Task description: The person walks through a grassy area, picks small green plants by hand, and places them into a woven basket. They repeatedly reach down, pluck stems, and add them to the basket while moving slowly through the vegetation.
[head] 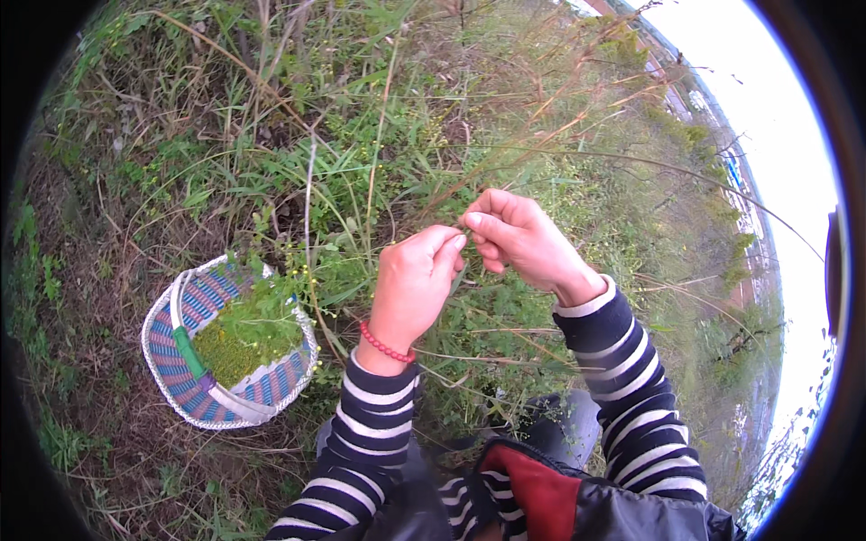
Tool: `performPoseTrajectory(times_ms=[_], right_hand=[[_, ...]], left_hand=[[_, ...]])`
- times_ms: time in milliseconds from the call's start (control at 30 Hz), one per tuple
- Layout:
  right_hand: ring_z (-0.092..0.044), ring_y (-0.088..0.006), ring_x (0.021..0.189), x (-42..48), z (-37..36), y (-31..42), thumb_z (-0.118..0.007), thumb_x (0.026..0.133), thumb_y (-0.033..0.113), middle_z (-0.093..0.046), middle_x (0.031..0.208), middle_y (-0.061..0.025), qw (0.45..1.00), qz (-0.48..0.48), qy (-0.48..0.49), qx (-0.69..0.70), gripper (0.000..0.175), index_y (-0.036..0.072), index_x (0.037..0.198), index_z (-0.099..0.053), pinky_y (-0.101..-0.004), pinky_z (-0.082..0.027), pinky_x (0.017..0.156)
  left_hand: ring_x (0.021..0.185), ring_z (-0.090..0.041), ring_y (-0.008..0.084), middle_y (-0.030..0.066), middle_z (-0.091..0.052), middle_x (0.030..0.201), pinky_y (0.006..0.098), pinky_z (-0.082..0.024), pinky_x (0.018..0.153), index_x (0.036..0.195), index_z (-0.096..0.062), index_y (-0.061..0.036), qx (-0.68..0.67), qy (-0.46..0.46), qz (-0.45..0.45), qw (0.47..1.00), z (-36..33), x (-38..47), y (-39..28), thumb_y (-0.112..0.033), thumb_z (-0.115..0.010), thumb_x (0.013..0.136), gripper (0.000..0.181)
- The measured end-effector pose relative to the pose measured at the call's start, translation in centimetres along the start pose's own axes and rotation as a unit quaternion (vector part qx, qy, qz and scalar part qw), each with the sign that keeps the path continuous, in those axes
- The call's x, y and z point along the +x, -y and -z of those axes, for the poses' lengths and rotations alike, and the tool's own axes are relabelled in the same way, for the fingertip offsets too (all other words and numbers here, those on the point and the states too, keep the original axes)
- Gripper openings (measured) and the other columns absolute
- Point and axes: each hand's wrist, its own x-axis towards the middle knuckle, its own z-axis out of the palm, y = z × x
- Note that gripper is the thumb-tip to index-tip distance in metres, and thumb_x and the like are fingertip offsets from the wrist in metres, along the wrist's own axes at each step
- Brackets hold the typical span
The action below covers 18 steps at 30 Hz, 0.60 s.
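My left hand (pixel 418 280), with a red bead bracelet (pixel 385 343) at its wrist, has its thumb pinched against the fingers. Close against it, my right hand (pixel 521 233) pinches with thumb and forefinger. A bit of thin green plant sprig (pixel 468 234) shows between the fingertips; most of it is hidden by the fingers. Green plants with small yellow buds (pixel 389 169) grow around and beyond both hands. To the left on the ground stands a woven basket (pixel 157 365) with a handle wrapped partly in green. Many small yellow-green buds (pixel 220 351) lie inside it.
Leafy stems (pixel 270 314) overhang the basket's right side. A bare, pale stalk (pixel 309 196) rises between the basket and my left hand. Long dry grass stems (pixel 541 135) cross the slope to the right. My knees (pixel 578 422) are below the hands.
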Motion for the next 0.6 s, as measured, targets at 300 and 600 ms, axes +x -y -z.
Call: performPoseTrajectory(times_ms=[300,600], right_hand=[[-0.045,-0.0089,0.066,-3.5,8.8,1.7,-0.046,0.089,0.005,-0.047,0.081,-0.0046,0.896,0.141,-0.165,0.388,0.016,-0.002,0.103,-0.048,-0.0157,-0.04,0.052],[-0.04,-0.0084,0.05,3.2,8.5,3.3,-0.064,0.08,0.024,-0.045,0.058,0.0042,0.89,0.087,-0.203,-0.399,0.021,0.002,0.078,-0.063,-0.0247,-0.037,0.046]], left_hand=[[0.059,-0.059,0.0168,0.01,-0.062,0.072,0.0258,-0.045,0.055,0.087,-0.062,0.0006,-0.005,0.013,-0.016,1.0,-0.2,-0.1,-0.5,-0.006,-0.057,0.083,0.009],[0.082,-0.057,0.0263,0.0101,-0.061,0.084,0.0341,-0.045,0.075,0.08,-0.063,-0.0011,0.111,-0.021,-0.14,0.984,-0.2,0.5,0.0,-0.008,-0.063,0.077,0.007]])
